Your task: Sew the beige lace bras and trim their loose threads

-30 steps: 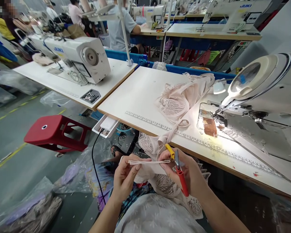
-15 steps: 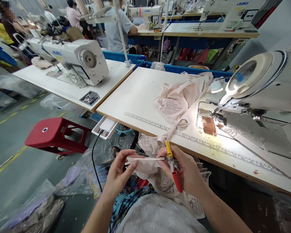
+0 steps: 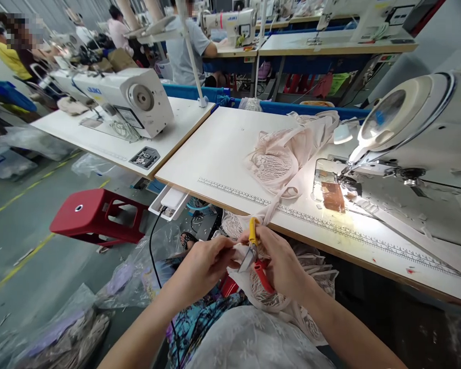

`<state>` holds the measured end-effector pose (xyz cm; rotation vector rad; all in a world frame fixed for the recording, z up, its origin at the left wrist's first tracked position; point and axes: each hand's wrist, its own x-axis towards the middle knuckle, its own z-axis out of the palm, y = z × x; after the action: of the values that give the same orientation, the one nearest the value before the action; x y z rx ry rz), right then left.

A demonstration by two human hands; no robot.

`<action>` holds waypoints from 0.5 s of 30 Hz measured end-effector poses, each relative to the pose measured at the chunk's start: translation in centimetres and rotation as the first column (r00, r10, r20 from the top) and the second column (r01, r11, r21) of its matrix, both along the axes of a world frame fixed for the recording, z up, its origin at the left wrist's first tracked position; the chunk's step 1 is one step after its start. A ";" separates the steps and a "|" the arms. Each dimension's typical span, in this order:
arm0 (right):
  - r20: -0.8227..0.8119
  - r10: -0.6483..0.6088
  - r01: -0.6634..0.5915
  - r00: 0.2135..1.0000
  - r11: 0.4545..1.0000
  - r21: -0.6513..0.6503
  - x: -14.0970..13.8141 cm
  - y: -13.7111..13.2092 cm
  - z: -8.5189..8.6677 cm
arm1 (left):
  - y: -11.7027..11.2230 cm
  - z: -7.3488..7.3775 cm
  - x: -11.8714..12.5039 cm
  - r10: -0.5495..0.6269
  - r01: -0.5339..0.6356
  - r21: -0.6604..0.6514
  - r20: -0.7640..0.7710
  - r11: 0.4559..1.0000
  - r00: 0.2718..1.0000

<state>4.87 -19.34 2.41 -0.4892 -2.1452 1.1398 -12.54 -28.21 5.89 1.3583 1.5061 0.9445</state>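
Observation:
My right hand (image 3: 282, 259) is closed round a pair of scissors (image 3: 254, 251) with one yellow and one red handle; the blades point down and left. My left hand (image 3: 211, 261) pinches the edge of a pale pink bra (image 3: 267, 289), close beside the blades. Whether the blades touch the fabric I cannot tell. Its lace cups hang over my lap, and a strap (image 3: 271, 211) runs up over the table edge. More pale pink lace bras (image 3: 274, 159) lie in a heap on the white table (image 3: 218, 141).
A lit sewing machine (image 3: 418, 148) with a magnifier stands on the right of the table. Another sewing machine (image 3: 134, 100) is on the left table. A red stool (image 3: 96, 212) stands on the floor at left. A co-worker in grey (image 3: 184, 48) sits ahead.
My hands have come together. The scissors have turned, and their blades now point toward the fabric by my left fingers. My left hand has moved right and its fingers have closed in.

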 end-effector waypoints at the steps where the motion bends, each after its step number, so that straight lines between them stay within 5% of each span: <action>1: -0.020 -0.018 0.017 1.000 0.999 -0.049 0.2 0.1 -0.2 | 0.0 -0.1 -0.1 -0.001 0.002 -0.032 0.028 0.999 1.000; 7: -0.070 0.015 -0.025 0.997 0.988 -0.154 0.7 0.6 -1.2 | 0.1 -0.9 -0.4 0.017 -0.017 -0.077 0.006 0.997 1.000; 15: -0.003 -0.089 0.087 0.996 0.981 -0.175 0.8 1.1 -0.9 | 0.4 -0.7 -0.5 0.019 -0.014 -0.081 0.055 0.997 0.998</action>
<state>5.62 -18.27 1.51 -0.6487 -2.0026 1.2836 -13.04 -27.86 5.22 1.2537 1.4993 0.9151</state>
